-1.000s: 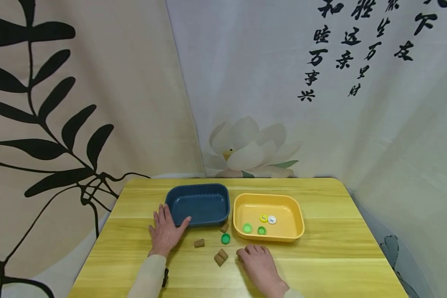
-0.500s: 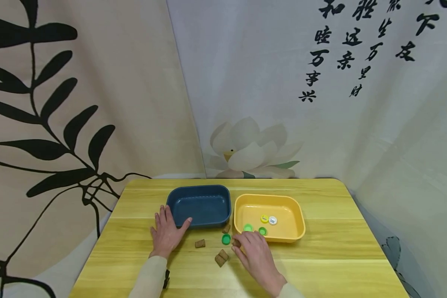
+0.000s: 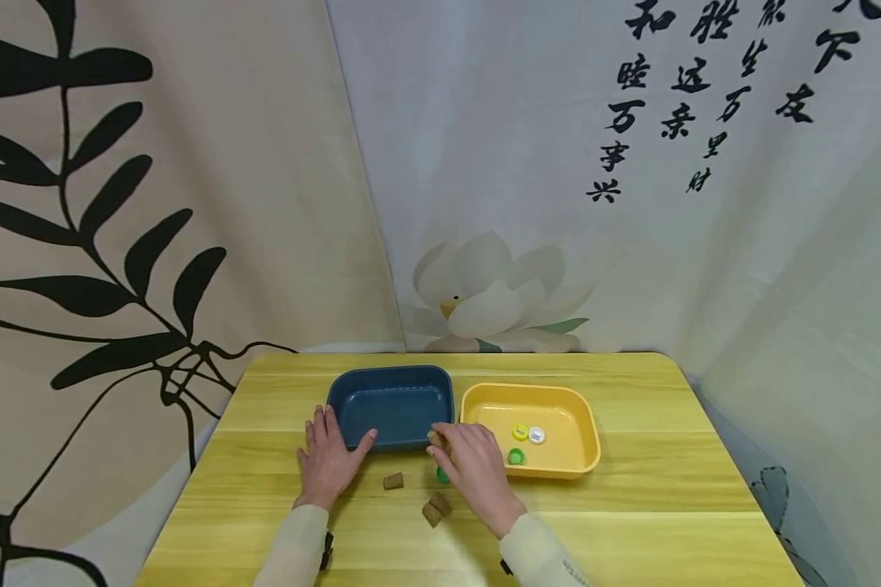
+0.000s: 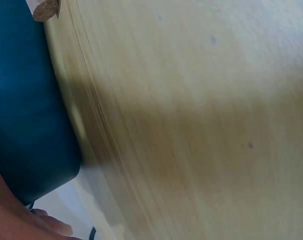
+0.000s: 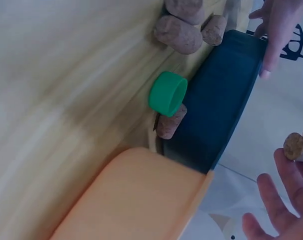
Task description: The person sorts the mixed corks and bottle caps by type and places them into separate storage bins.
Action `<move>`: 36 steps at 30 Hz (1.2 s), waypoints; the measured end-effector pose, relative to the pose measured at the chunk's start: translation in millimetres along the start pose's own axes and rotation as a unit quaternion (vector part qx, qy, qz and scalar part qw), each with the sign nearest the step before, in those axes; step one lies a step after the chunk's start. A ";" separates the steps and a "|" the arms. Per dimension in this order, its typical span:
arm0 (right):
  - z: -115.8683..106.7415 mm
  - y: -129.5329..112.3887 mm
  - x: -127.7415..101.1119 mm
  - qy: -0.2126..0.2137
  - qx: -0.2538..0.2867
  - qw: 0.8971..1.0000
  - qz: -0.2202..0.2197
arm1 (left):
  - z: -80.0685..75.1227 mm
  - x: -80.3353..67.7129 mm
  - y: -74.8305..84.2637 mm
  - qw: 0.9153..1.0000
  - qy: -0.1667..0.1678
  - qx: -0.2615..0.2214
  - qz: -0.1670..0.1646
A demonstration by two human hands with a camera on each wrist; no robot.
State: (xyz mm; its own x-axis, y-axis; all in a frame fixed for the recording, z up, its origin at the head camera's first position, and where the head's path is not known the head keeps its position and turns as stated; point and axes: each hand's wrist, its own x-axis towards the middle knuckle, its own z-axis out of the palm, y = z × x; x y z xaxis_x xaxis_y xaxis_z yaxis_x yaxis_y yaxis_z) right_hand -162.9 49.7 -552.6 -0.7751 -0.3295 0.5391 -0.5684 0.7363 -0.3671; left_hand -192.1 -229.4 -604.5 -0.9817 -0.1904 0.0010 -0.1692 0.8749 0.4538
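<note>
My left hand (image 3: 328, 461) rests with spread fingers on the left front corner of the blue tray (image 3: 391, 370). Over that tray's right front corner, my right hand (image 3: 477, 473) pinches a cork (image 5: 294, 146) between thumb and fingers. On the table in front lie a single cork (image 3: 392, 481) and a pair of corks (image 3: 436, 509) side by side. A green bottle cap (image 5: 167, 94) stands by the blue tray with another cork (image 5: 171, 122) next to it; in the head view the right hand partly hides the cap and covers that cork.
A yellow tray (image 3: 529, 387) stands right of the blue one. Inside it show a yellow cap (image 3: 520, 433), a white cap (image 3: 536, 435) and a green cap (image 3: 516, 456). The wooden table (image 3: 646, 489) ends at a printed curtain (image 3: 499, 163) behind.
My right hand picked up a cork from the table near the yellow tray, then moved left and away from me with it to the blue tray's corner. The left hand stayed in place.
</note>
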 end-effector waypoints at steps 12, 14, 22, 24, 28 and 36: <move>39.3 -15.2 42.6 -0.051 -0.092 0.994 -0.026 | -0.4 -1.3 0.1 1.000 0.007 0.004 0.004; 45.2 -16.9 46.2 -0.055 -0.104 0.993 -0.029 | -1.1 -1.3 0.0 1.000 0.006 0.004 0.004; 60.2 -19.1 56.5 -0.038 -0.144 0.988 -0.045 | -0.6 -2.5 2.2 1.000 0.011 0.011 0.007; 62.9 -18.7 58.0 -0.046 -0.149 0.987 -0.047 | -0.8 -3.0 3.3 1.000 0.012 0.013 0.007; 66.9 -16.1 60.5 -0.081 -0.150 0.985 -0.022 | -0.9 -2.4 5.3 1.000 0.006 0.012 0.006; 74.8 -13.2 58.4 -0.091 -0.155 0.984 -0.005 | -3.1 -1.8 2.6 1.000 0.003 0.007 0.002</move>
State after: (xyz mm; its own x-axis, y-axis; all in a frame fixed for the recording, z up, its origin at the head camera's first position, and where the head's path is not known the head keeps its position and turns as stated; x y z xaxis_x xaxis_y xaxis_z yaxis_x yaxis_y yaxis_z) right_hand -221.3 -23.5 -573.0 -0.8219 -0.4174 0.3876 -0.4872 0.8677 -0.0989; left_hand -190.5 -228.1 -600.6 -0.9818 -0.1899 0.0082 -0.1669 0.8819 0.4409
